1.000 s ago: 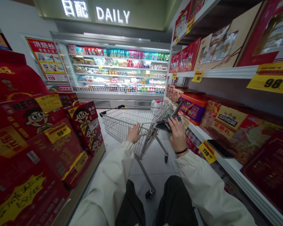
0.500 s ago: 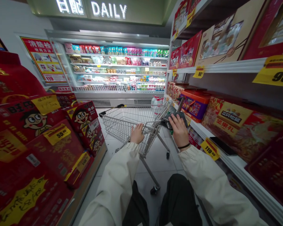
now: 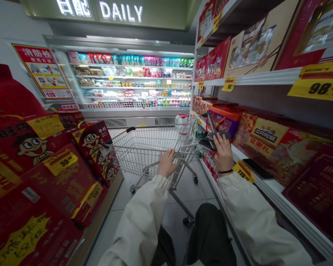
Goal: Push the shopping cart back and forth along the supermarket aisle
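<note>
Wire cart [image 3: 148, 155] — left hand [image 3: 167, 163] on it, right hand [image 3: 222, 153] clutching one dark pouch [image 3: 214, 140]

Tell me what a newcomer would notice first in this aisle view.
Red cardboard gift boxes with a cartoon boy mascot fill the left side, and a large yellow price tag hangs from the white shelf edge at upper right. Straight ahead, a brightly lit refrigerated display case closes the aisle. At centre stands a silver wire shopping cart, the left hand on it and the right hand holding a dark folded item beside it.
</note>
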`<state>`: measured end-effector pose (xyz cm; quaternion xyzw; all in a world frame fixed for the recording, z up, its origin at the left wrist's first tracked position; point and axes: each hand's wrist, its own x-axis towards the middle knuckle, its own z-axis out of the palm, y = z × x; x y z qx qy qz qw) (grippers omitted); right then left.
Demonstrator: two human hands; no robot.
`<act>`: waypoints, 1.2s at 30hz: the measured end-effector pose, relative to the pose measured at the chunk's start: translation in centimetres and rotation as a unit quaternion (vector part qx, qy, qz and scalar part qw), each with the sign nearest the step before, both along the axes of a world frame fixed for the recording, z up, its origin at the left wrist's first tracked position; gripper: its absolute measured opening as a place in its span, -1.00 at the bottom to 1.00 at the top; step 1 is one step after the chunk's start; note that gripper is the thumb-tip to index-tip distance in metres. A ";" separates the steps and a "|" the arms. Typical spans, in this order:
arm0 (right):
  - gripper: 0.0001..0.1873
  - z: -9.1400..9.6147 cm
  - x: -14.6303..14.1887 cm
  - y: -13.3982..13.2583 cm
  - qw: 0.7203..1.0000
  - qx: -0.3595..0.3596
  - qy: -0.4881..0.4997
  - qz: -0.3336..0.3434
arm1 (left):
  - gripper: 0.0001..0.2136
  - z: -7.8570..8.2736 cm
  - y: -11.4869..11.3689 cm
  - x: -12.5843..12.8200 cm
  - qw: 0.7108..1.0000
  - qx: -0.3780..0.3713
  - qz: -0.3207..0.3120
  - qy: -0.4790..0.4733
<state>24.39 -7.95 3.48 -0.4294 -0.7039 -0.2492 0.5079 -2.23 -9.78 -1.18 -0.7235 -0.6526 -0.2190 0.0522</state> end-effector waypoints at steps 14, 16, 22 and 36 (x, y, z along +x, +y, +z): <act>-0.21 -0.6 3.5 -2.1 0.997 0.049 0.045 -0.036 | -0.29 -1.7 -3.2 1.4 0.988 0.072 -0.115 -0.078; -0.22 -0.6 3.7 -2.1 0.997 0.047 0.045 -0.039 | -0.31 -1.9 -3.7 2.2 0.987 0.086 -0.108 -0.085; -0.22 -2.6 1.4 -1.5 0.992 0.064 0.095 -0.045 | -0.35 -2.0 -4.6 4.5 0.983 0.109 -0.083 -0.123; -0.21 -2.9 4.9 -1.5 0.993 0.070 0.092 -0.028 | -0.38 -2.3 -5.7 5.5 0.978 0.135 -0.087 -0.136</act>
